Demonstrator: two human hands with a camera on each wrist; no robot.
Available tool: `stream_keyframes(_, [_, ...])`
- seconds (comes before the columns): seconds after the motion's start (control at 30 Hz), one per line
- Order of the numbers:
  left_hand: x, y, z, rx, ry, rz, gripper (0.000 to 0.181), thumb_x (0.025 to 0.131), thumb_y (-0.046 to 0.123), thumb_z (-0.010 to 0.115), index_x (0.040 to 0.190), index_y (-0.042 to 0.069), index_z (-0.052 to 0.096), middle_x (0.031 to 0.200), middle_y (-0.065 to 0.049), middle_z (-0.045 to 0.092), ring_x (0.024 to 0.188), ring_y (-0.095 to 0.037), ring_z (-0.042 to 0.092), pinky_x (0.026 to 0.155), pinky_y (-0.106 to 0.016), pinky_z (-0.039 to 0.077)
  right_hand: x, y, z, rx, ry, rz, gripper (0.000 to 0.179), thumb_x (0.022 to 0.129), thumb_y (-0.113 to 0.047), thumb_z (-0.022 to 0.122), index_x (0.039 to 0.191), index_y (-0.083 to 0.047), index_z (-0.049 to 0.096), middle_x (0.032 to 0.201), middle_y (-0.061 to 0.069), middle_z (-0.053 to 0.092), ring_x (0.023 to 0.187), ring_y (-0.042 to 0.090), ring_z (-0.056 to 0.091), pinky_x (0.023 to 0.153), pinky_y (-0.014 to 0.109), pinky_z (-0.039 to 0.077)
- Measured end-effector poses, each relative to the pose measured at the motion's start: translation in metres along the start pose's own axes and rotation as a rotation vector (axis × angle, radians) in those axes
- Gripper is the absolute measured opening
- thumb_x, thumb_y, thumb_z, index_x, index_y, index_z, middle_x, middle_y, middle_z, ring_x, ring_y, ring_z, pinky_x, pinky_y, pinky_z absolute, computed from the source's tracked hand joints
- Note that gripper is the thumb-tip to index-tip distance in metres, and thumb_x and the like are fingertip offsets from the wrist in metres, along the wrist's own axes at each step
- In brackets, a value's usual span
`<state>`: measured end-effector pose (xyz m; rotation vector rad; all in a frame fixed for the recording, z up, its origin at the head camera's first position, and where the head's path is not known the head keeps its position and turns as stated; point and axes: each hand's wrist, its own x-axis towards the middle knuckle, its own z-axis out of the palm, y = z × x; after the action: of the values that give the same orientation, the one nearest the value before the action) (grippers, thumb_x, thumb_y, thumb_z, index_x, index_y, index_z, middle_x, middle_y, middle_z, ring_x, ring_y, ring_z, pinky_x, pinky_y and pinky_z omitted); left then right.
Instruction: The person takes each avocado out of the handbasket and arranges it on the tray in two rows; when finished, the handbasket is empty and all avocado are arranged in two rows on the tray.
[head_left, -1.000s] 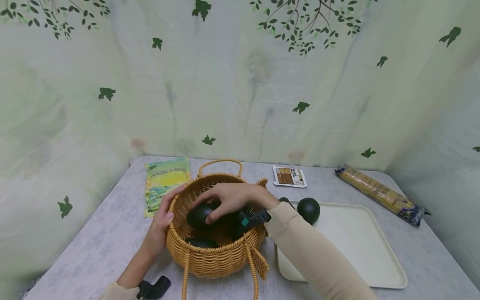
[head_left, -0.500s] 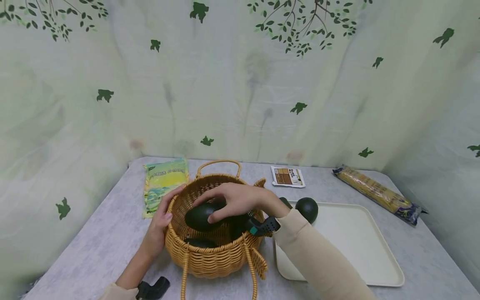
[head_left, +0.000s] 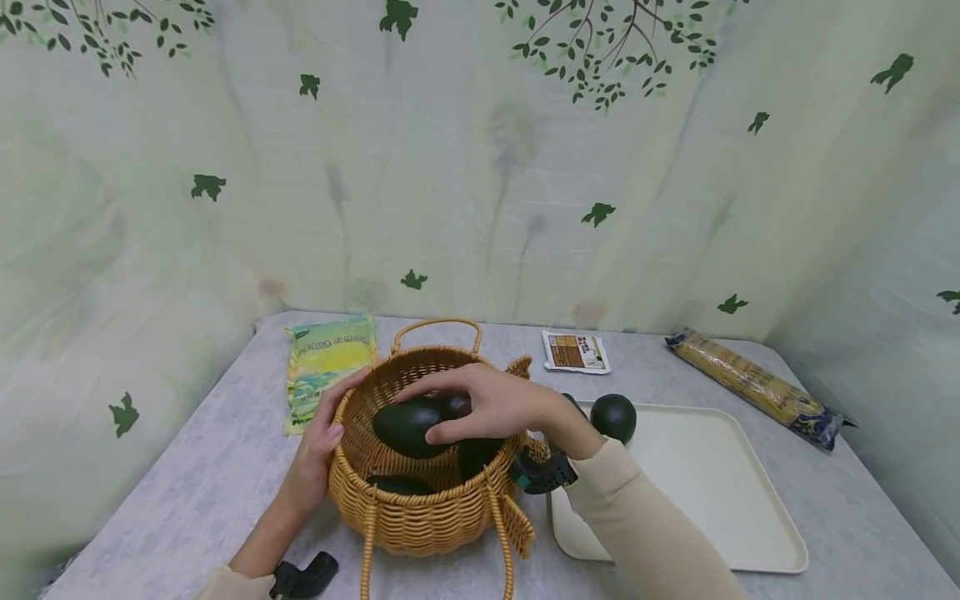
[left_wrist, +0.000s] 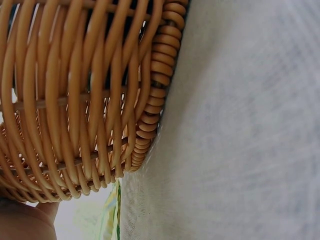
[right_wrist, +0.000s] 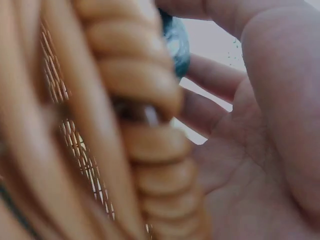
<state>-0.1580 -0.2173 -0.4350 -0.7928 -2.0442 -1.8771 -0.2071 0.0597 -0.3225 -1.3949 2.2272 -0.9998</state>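
A wicker basket (head_left: 427,525) stands on the table, holding several dark green avocados. My right hand (head_left: 487,408) grips one avocado (head_left: 408,429) between thumb and fingers, at the basket's mouth. In the right wrist view the palm (right_wrist: 240,165) is beside the blurred rim, with a bit of the avocado (right_wrist: 177,42) between the fingers. Lower in the basket lie another avocado (head_left: 401,485) at the front and one (head_left: 476,457) under my right hand. My left hand (head_left: 318,450) holds the basket's left side; the left wrist view shows the woven wall (left_wrist: 75,100) close up.
To the right lies a cream tray (head_left: 712,483), with a dark avocado (head_left: 613,418) at its back left corner and another partly hidden beside it. Behind are a yellow-green packet (head_left: 330,358), a small white-and-brown packet (head_left: 576,353) and a long noodle-like package (head_left: 757,387).
My right hand has risen slightly and shifted right, bringing the gripped avocado up towards the basket's rim. My left hand stays on the basket.
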Motion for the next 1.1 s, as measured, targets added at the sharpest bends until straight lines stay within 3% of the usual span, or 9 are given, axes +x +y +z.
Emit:
stream_keyframes(0.47, [0.000, -0.005, -0.001, 0.014, 0.007, -0.022, 0.058, 0.102, 0.014, 0.028, 0.159, 0.004, 0.031, 0.163, -0.010, 0.035, 0.150, -0.014, 0.033, 0.115, -0.018, 0.031, -0.025, -0.004, 0.010, 0.196, 0.137, 0.011, 0.054, 0.097, -0.020, 0.071, 0.148, -0.027, 0.056, 0.148, -0.005, 0.056, 0.109, 0.010, 0.068, 0.087, 0.032, 0.059])
stream_keyframes(0.6, [0.001, -0.005, -0.001, 0.008, 0.010, -0.025, 0.059, 0.101, 0.013, 0.028, 0.160, 0.004, 0.030, 0.163, -0.011, 0.034, 0.150, -0.015, 0.033, 0.115, -0.018, 0.032, -0.032, -0.006, 0.013, 0.237, 0.169, -0.005, 0.054, 0.097, -0.019, 0.071, 0.148, -0.029, 0.056, 0.148, -0.006, 0.055, 0.113, 0.013, 0.066, 0.087, 0.035, 0.060])
stream_keyframes(0.8, [0.001, 0.000, 0.000, 0.003, 0.006, -0.005, 0.059, 0.101, 0.010, 0.027, 0.159, 0.004, 0.031, 0.163, -0.009, 0.035, 0.150, -0.015, 0.033, 0.115, -0.018, 0.031, -0.042, -0.009, 0.016, 0.208, 0.235, 0.011, 0.055, 0.096, -0.023, 0.073, 0.148, -0.030, 0.056, 0.146, -0.010, 0.057, 0.111, 0.014, 0.066, 0.084, 0.035, 0.060])
stream_keyframes(1.1, [0.000, -0.002, -0.002, 0.018, 0.004, -0.017, 0.059, 0.101, 0.011, 0.027, 0.159, 0.004, 0.030, 0.163, -0.008, 0.035, 0.149, -0.013, 0.033, 0.114, -0.018, 0.032, -0.048, -0.011, 0.025, 0.221, 0.326, -0.061, 0.059, 0.095, -0.012, 0.073, 0.149, -0.024, 0.055, 0.148, -0.002, 0.057, 0.115, 0.017, 0.066, 0.080, 0.036, 0.061])
